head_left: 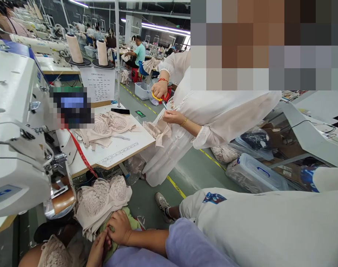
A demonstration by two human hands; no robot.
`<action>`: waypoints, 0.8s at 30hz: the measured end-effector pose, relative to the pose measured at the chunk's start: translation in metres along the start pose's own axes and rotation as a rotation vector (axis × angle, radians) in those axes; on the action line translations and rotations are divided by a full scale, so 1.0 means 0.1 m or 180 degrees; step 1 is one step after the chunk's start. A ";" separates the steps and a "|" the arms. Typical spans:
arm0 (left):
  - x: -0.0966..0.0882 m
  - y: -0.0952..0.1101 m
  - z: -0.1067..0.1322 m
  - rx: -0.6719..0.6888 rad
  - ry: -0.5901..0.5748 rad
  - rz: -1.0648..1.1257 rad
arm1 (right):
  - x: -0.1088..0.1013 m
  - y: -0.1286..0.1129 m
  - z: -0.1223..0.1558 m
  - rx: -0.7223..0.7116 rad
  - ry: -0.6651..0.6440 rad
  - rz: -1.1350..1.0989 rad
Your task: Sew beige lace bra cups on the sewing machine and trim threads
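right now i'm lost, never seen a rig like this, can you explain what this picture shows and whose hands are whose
There is no robot here, just one picture from a camera on a person's head, looking forward and down. The hands low in the frame look to be the wearer's: left hand and right hand, fingers together by some green cloth; what they pinch, if anything, I cannot tell. The big white body at left is a sewing machine. On the table lie beige lace garments and a black phone; a lace pile sits beside the hands. The co-worker in white holds yellow-handled scissors.
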State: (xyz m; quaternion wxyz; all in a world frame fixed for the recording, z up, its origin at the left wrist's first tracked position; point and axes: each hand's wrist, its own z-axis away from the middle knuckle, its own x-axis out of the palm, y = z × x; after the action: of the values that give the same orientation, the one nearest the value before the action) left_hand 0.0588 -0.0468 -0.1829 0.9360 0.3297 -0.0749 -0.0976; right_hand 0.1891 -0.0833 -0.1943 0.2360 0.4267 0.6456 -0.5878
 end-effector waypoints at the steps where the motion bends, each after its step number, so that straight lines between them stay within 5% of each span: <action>1: -0.01 0.00 -0.01 0.0000 -0.0115 0.0064 | 0.00 0.00 0.00 0.0009 -0.0008 -0.0004; 4: -0.03 -0.03 -0.04 0.0051 -0.0364 0.0156 | -0.01 0.00 0.00 -0.0005 -0.0007 -0.0016; 24: 0.00 0.03 -0.01 -0.0116 -0.0310 0.0271 | -0.01 0.00 0.00 -0.0068 0.0170 0.0088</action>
State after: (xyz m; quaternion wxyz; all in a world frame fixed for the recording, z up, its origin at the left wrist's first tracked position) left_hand 0.0593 -0.0438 -0.1813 0.9404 0.3040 -0.1324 -0.0750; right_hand 0.1901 -0.0838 -0.1937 0.2314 0.4486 0.6519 -0.5659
